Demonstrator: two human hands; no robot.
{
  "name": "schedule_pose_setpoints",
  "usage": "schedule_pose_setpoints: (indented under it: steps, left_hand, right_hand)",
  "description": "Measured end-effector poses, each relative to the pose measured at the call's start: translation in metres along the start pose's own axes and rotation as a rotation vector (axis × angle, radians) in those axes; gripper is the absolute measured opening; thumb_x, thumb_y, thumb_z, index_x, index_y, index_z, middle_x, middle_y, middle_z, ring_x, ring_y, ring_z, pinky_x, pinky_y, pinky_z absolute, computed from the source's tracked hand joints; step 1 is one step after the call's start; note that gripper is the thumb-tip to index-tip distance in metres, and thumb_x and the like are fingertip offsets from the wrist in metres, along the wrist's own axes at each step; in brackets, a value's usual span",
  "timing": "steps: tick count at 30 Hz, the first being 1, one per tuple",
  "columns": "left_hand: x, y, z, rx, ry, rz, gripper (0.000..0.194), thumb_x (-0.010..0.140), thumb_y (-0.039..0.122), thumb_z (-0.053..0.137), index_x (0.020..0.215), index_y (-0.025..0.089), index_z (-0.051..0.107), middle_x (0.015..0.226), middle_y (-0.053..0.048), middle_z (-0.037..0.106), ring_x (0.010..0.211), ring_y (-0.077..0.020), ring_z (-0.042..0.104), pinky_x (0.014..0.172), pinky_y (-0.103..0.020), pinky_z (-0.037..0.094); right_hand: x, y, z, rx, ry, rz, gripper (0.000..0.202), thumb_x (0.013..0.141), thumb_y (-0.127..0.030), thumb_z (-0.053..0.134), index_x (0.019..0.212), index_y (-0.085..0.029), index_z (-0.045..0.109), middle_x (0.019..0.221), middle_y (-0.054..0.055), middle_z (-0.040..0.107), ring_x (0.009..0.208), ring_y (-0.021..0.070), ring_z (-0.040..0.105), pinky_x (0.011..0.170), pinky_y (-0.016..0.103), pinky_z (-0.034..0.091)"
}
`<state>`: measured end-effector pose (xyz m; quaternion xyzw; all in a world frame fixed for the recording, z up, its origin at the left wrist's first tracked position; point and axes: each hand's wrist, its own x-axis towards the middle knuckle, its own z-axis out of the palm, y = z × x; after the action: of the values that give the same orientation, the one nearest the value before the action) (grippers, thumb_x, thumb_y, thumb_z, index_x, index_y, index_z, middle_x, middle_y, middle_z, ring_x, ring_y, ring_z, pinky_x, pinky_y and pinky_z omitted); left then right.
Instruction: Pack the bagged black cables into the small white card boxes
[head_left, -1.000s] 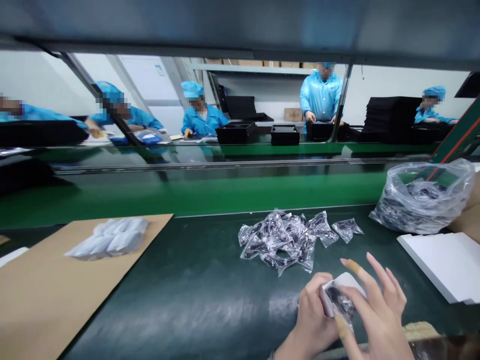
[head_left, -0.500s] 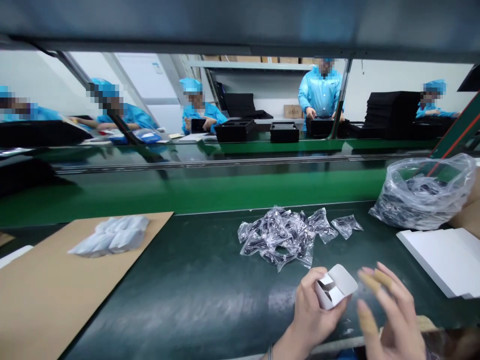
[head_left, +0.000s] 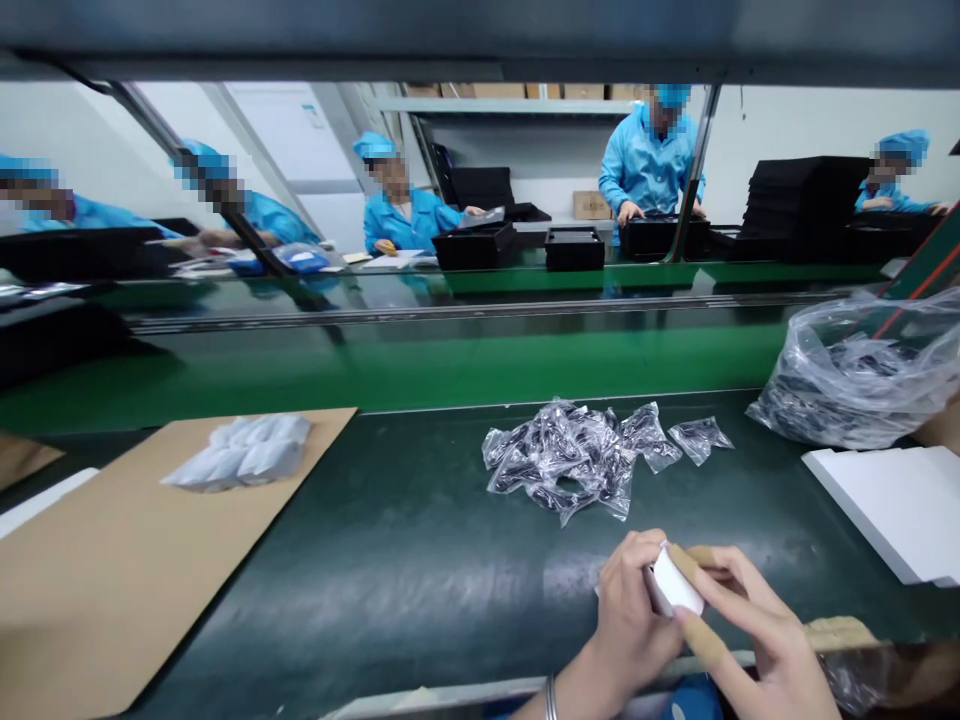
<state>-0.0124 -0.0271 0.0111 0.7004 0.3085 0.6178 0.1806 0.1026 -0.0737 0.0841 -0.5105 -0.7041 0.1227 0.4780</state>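
Note:
A small white box [head_left: 679, 588] is in my left hand [head_left: 634, 605], whose fingers wrap round its side. My right hand [head_left: 750, 610] has its thumb and fingers, in tan finger covers, pressed on the box's flap end, which now looks folded over. The inside of the box is hidden. Beyond my hands on the dark green work surface [head_left: 390, 560] lies a pile of clear plastic bags [head_left: 566, 455] with dark items in them. One such small bag [head_left: 701, 437] lies a little apart at the right.
A large clear bag [head_left: 862, 400] of dark items stands at the right, behind stacked white card [head_left: 892, 500]. Wrapped white packets [head_left: 240, 450] lie on a brown cardboard sheet [head_left: 97, 600] at left. Across the green conveyor [head_left: 405, 368], people in blue work beside black trays [head_left: 472, 247].
My right hand has come in from the right onto the box. The box's raised flap has been folded down over its open end. The view has shifted slightly.

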Motion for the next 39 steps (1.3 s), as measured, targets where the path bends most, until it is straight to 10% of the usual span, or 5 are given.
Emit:
schedule_pose_setpoints:
  steps: [19, 22, 29, 34, 39]
  left_hand:
    - [-0.003, 0.009, 0.001, 0.037, -0.012, -0.063, 0.034, 0.096, 0.028, 0.051, 0.127, 0.022, 0.040, 0.095, -0.007, 0.066, 0.077, -0.0185, 0.068, 0.067, -0.032, 0.060]
    - [-0.005, 0.002, 0.001, 0.058, -0.103, 0.030, 0.042, 0.097, 0.030, 0.049, 0.134, 0.019, 0.034, 0.107, -0.011, 0.065, 0.090, -0.0208, 0.069, 0.076, -0.034, 0.060]
    - [-0.027, -0.030, -0.002, 0.268, -0.694, -0.070, 0.061, 0.082, 0.023, 0.071, 0.134, 0.020, 0.040, 0.122, -0.012, 0.064, 0.108, -0.0292, 0.065, 0.091, -0.047, 0.057]
    - [-0.040, -0.052, -0.016, 0.347, -0.666, -0.171, 0.055, 0.089, 0.026, 0.062, 0.139, 0.022, 0.039, 0.137, -0.013, 0.056, 0.127, -0.0281, 0.055, 0.104, -0.047, 0.050]
    - [-0.054, -0.073, -0.020, 0.430, -0.651, -0.132, 0.042, 0.093, 0.030, 0.055, 0.134, 0.024, 0.046, 0.128, -0.009, 0.064, 0.117, -0.0252, 0.063, 0.095, -0.042, 0.056]
  right_hand:
    - [-0.023, 0.008, 0.007, -0.701, -0.031, -0.538, 0.028, 0.082, -0.019, 0.058, 0.107, -0.021, 0.070, 0.103, 0.009, 0.071, 0.088, 0.0215, 0.065, 0.075, 0.032, 0.053]
    - [-0.024, 0.017, 0.003, -0.618, 0.020, -0.384, 0.029, 0.087, -0.019, 0.058, 0.114, -0.021, 0.068, 0.111, 0.010, 0.068, 0.090, 0.0205, 0.065, 0.076, 0.031, 0.055]
    - [-0.040, 0.097, -0.046, 0.071, -0.147, 0.532, 0.056, 0.091, -0.052, 0.054, 0.135, -0.017, 0.050, 0.124, 0.013, 0.063, 0.097, 0.0182, 0.068, 0.084, 0.027, 0.058]
    - [-0.071, 0.134, -0.090, -0.103, -0.134, 0.477, 0.038, 0.092, -0.042, 0.052, 0.123, -0.021, 0.052, 0.129, 0.012, 0.057, 0.121, 0.0216, 0.057, 0.105, 0.036, 0.047]
    - [-0.100, 0.146, -0.076, -0.412, -0.249, 0.336, 0.021, 0.089, -0.030, 0.053, 0.107, -0.022, 0.059, 0.137, 0.010, 0.051, 0.126, 0.0210, 0.053, 0.103, 0.033, 0.048]
